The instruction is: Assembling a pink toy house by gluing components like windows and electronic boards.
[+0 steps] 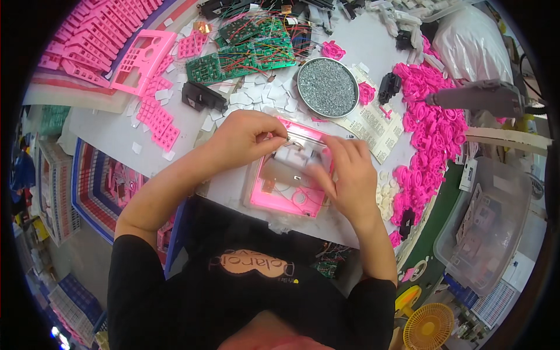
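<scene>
A pink plastic casing point(255, 192) lies open in front of me, with a white plastic part point(293, 156) and thin wires in its upper half. At the casing's far left corner my left hand point(249, 135) is closed in a pinch; whatever sits between thumb and forefinger is too small to make out. My right hand point(353, 181) grips the right side of the casing, fingers bent over the far right edge. Its thumb reaches inward and is blurred. A pink wire loop and a coppery patch point(268, 185) show in the near half of the casing.
Beyond the casing stand a round dish of small metal screws point(328, 87) and green circuit boards point(256, 52) with wires. Pink rings point(429, 125) heap at right beneath a hanging grey power screwdriver point(478, 99). Pink keypads point(157, 122) and a pink faceplate point(143, 61) lie left.
</scene>
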